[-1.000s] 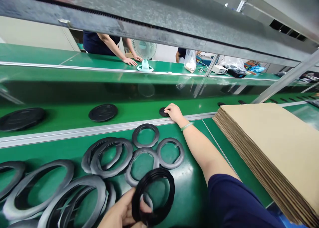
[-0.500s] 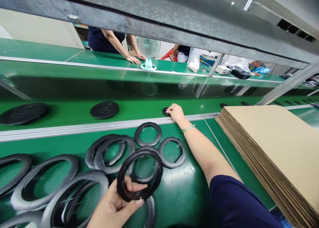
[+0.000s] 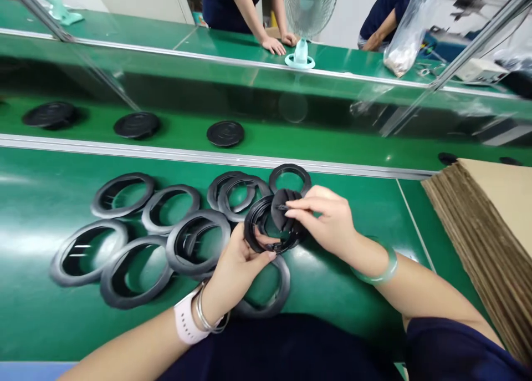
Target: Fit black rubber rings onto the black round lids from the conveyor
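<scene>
My left hand (image 3: 245,262) grips a black plastic ring (image 3: 252,225) by its lower edge, held up above the green table. Between the thumb and fingers of my right hand (image 3: 326,217) is a small black round disc (image 3: 283,209), tilted beside the ring's opening and partly covering it. Whether disc and ring touch I cannot tell. Several more black rings lie around them, among them a ring at the back (image 3: 290,169), an overlapping pair (image 3: 233,184), a large ring (image 3: 198,217) left of my left hand and one (image 3: 282,292) below it.
Behind the table's metal rail (image 3: 199,157), a green conveyor belt (image 3: 332,145) carries black discs (image 3: 225,133). A cardboard stack (image 3: 490,214) stands on the right. Across the belt are a small fan (image 3: 300,54), a plastic bag (image 3: 405,42) and two people, one with hands (image 3: 274,44) on the far bench.
My right hand has picked the small disc off the belt and brought it back to the ring in my left hand. The view has shifted right and down.
</scene>
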A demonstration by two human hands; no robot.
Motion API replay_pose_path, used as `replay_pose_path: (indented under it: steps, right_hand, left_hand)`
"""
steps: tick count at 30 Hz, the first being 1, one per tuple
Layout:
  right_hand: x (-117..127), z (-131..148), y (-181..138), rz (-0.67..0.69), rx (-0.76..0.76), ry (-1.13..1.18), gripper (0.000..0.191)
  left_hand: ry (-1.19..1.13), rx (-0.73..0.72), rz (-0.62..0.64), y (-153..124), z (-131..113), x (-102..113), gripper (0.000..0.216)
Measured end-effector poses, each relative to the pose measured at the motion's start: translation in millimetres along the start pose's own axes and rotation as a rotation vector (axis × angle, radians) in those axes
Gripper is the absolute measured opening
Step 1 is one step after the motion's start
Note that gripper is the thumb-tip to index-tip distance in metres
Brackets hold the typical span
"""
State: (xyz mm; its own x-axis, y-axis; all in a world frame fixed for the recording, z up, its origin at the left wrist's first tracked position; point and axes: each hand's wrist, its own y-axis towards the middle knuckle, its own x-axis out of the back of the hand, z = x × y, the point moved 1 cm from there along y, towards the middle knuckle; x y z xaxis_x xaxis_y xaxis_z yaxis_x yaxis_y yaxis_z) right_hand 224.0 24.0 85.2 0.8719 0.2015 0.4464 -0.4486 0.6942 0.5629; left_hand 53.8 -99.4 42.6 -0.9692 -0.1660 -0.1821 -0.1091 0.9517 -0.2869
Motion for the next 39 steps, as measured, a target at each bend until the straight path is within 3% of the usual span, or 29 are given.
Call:
replay_pose_path:
  steps: [3, 8, 15, 23, 39]
  right_hand:
    - [-15.9, 7.2, -13.6, 0.073, 0.139, -0.05, 0.008]
    - [-27.6, -5.5, -23.3, 0.187, 0.302, -0.202, 0.013]
    - [-28.2, -11.2, -27.9, 0.204, 0.448, -0.276, 0.013]
    - [-29.7, -12.0, -25.3, 0.189, 0.376, -0.257, 0.012]
    - [-27.1, -5.3, -26.4, 0.298, 0.298, -0.278, 0.016]
  left_hand:
    - [0.002, -0.021, -0.018, -1.2, -0.6, -2.0, 0.056]
    - [0.053, -0.006, -0.034, 0.6, -1.1, -0.8, 0.053]
    - [0.054, 0.006, -0.038, 2.3, 2.3, 1.3, 0.054]
    - [0.097, 0.001, -0.024, -0.3, 2.2, 2.6, 0.052]
    - [0.207, -0.011, -0.083, -0.3, 3.0, 3.8, 0.055]
